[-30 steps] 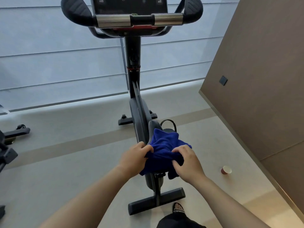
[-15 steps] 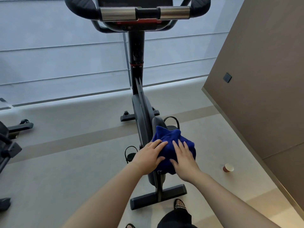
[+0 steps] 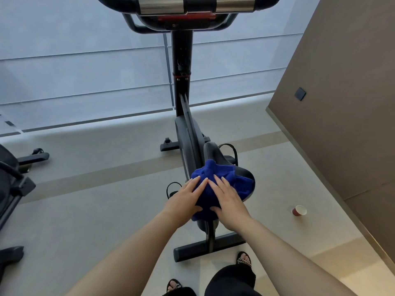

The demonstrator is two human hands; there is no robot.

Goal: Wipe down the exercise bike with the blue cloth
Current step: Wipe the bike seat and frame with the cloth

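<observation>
The black exercise bike [image 3: 181, 86] stands in front of me, its handlebar [image 3: 162, 5] at the top edge. A bunched blue cloth [image 3: 241, 182] lies over the rear part of the black saddle [image 3: 213, 152]. My left hand [image 3: 183, 199] and my right hand [image 3: 228, 201] lie side by side, flat on the near half of the cloth, fingers stretched forward and slightly apart. Neither hand curls around the cloth; both press it onto the saddle. The saddle's nose and right edge show beyond the cloth.
A red paper cup [image 3: 299, 210] stands on the floor to the right, near the brown wall [image 3: 342, 103]. Another black machine [image 3: 12, 178] is at the left edge. The bike's rear base bar [image 3: 209, 246] is just ahead of my sandalled feet [image 3: 243, 258].
Both hands went from gripping the bunched cloth to lying flat on it, and they have slid forward over the saddle. The cloth is now pressed flatter.
</observation>
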